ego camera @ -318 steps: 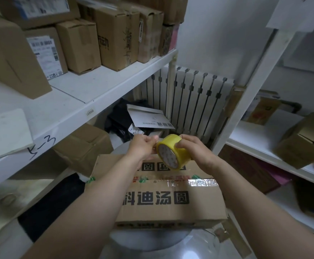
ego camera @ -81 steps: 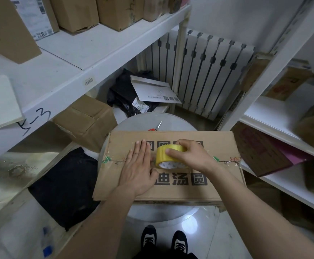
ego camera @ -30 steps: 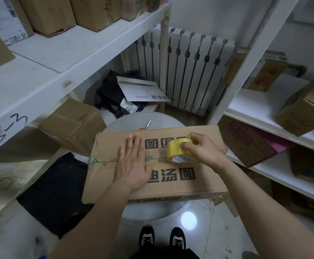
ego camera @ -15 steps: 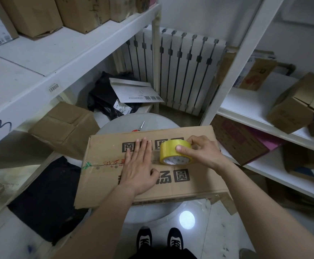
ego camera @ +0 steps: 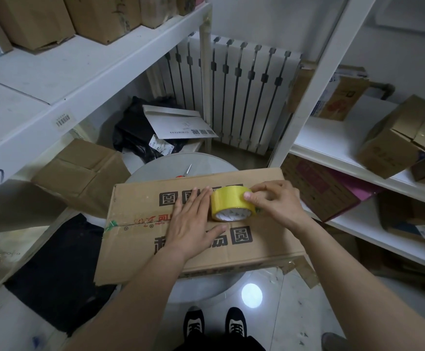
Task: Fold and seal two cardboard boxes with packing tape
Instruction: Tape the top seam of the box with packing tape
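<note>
A big flat cardboard box (ego camera: 206,224) lies on a small round table (ego camera: 155,171), right under both hands. The left hand (ego camera: 193,224) is spread open and pressed flat on the top of the box, over the middle seam, holding nothing. Just to its right, touching its fingertips, stands a yellow roll of tape (ego camera: 231,202) on its edge on the box. The right hand (ego camera: 274,201) has its fingers and thumb closed around the roll from the right side.

Past the hands, on the far bit of the table, a pair of scissors (ego camera: 187,171) peeks out from behind the box. Further back there is a white envelope (ego camera: 178,121) lying on a heap of black bags (ego camera: 135,138), and behind that a white radiator (ego camera: 244,97) against the wall.

To the left of the hands a white shelf (ego camera: 79,79) sticks out, with brown boxes up on top, and another brown box (ego camera: 79,173) sits low beside the table. A black bag (ego camera: 54,269) lies on the floor below the left arm. To the right of the hands a white post (ego camera: 315,84) stands close, and the right shelf (ego camera: 332,143) behind it holds a tipped brown box (ego camera: 396,140). A flat dark box (ego camera: 317,186) leans just beside the right hand. Below the arms are two black shoes (ego camera: 216,325) on the floor.
</note>
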Action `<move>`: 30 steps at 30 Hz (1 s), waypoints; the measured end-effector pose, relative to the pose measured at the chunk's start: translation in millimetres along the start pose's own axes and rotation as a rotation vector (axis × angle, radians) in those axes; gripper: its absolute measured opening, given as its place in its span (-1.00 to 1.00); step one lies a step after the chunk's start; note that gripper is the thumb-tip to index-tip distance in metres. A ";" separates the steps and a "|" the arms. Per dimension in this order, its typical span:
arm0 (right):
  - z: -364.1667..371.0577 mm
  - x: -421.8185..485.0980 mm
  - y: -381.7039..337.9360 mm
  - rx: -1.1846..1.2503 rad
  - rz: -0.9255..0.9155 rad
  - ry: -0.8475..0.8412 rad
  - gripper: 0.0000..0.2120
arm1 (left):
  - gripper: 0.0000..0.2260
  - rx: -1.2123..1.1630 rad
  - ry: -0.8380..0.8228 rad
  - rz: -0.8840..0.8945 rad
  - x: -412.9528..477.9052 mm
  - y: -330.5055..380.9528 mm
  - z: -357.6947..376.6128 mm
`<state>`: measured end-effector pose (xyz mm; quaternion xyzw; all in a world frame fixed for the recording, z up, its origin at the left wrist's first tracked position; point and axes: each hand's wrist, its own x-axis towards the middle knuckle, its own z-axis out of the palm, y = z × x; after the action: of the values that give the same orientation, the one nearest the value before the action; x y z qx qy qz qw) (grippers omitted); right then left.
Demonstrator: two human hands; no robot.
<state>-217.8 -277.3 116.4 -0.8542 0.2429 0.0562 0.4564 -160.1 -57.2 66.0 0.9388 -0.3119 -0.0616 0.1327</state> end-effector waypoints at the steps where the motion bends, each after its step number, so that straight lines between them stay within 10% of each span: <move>1: -2.6 -2.8 1.2 -0.010 0.043 0.045 -0.41 | -0.16 -0.006 0.005 0.003 0.9 -0.4 0.2; 5: -8.9 -5.4 6.6 -0.036 0.236 -0.006 0.03 | -0.21 -0.033 0.015 0.014 2.4 0.4 -0.8; 11: -1.8 4.0 15.7 0.120 0.228 -0.067 0.05 | -0.22 0.005 -0.019 -0.040 3.6 -1.2 -9.7; 23: 23.8 6.5 -14.4 -0.138 -0.061 0.038 -0.41 | -0.18 -0.038 -0.025 -0.080 1.4 -32.2 -10.9; 30: 41.5 10.3 -45.3 0.115 -0.138 -0.240 -0.66 | -0.06 0.017 -0.066 -0.066 -0.8 -37.5 -8.5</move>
<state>-182.4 -226.5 123.2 -0.8286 0.1300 0.1123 0.5329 -137.7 -26.1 63.4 0.9472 -0.2853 -0.0942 0.1124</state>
